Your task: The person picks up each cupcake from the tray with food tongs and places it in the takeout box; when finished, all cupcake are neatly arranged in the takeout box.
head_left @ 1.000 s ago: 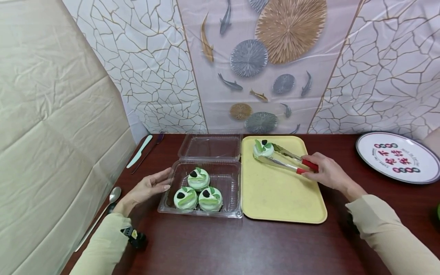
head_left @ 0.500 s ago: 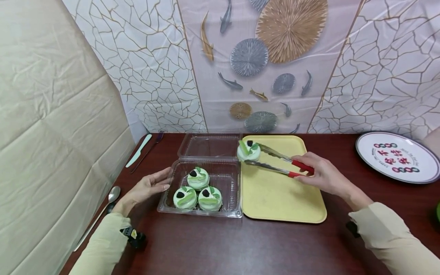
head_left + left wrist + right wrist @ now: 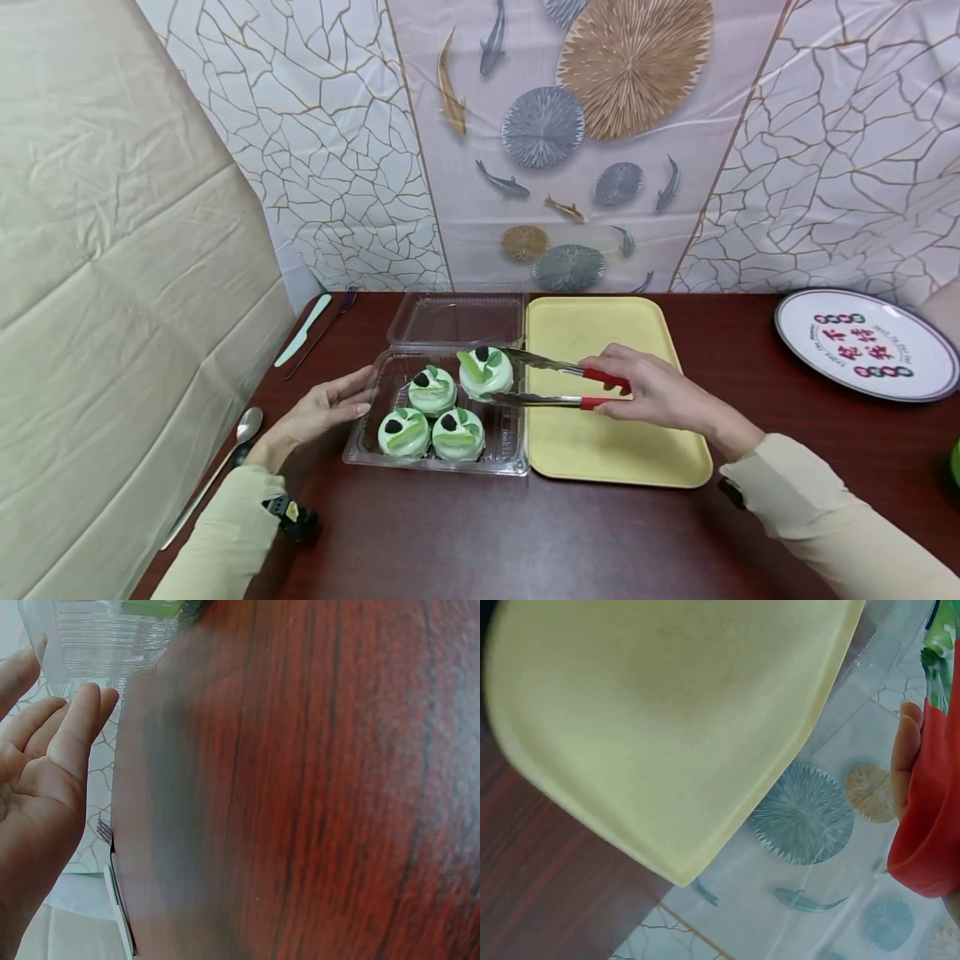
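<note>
In the head view my right hand [image 3: 656, 392] grips metal tongs [image 3: 542, 401] with red handles [image 3: 930, 832], whose ends pinch a small round white-iced cake [image 3: 491, 379] with a green slice, leaves and a dark berry. That cake hangs over the back right of a clear plastic clamshell box [image 3: 504, 429]. Three matching cakes [image 3: 431, 392] sit in the box's left and front part. My left hand [image 3: 324, 414] touches the box's left wall, its fingers fairly straight; the left wrist view shows the fingertips [image 3: 86, 697] right at the clear wall.
A yellow tray [image 3: 622, 450] lies right against the box, whose lid [image 3: 457, 321] is folded back. To the left are a pale knife [image 3: 303, 331], a dark fork [image 3: 324, 333] and a long spoon [image 3: 247, 425]. A white plate [image 3: 810, 367] lies far right.
My right hand has carried the cake in the tongs leftward and nearer, from the back of the tray to over the box. The left hand has stayed at the box.
</note>
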Motion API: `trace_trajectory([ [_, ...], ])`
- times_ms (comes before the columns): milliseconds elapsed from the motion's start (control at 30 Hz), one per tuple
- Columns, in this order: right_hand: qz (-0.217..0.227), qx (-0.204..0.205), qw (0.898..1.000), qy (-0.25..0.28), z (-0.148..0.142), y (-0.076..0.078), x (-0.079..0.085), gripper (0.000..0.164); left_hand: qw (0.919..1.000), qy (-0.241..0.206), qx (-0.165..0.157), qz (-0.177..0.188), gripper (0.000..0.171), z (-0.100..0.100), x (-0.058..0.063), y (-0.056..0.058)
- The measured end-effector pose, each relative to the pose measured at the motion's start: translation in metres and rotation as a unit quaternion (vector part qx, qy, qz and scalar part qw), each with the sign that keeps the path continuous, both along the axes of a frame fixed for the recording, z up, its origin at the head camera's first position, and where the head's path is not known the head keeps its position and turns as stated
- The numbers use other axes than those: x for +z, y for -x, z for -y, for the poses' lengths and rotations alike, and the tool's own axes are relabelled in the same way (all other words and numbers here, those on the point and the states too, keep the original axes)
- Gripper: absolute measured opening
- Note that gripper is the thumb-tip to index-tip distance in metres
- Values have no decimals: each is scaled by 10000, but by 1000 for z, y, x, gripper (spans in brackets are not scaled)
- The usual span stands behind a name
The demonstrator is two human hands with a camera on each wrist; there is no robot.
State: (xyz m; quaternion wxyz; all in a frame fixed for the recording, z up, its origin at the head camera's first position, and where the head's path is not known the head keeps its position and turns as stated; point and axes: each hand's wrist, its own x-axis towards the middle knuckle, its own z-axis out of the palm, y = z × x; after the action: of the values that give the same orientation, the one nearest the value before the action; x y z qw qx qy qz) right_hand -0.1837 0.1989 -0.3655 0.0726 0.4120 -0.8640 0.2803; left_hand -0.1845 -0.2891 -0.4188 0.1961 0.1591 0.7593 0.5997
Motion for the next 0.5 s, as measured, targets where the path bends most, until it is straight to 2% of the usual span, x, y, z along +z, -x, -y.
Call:
trace_trajectory([
  [133, -89, 2, 9997, -219, 6, 1, 4, 45, 10000, 53, 38, -16, 73, 0, 0, 0],
  [500, 34, -157, 9971, -744, 16, 4, 13, 45, 9999, 119, 100, 30, 73, 0, 1, -1],
])
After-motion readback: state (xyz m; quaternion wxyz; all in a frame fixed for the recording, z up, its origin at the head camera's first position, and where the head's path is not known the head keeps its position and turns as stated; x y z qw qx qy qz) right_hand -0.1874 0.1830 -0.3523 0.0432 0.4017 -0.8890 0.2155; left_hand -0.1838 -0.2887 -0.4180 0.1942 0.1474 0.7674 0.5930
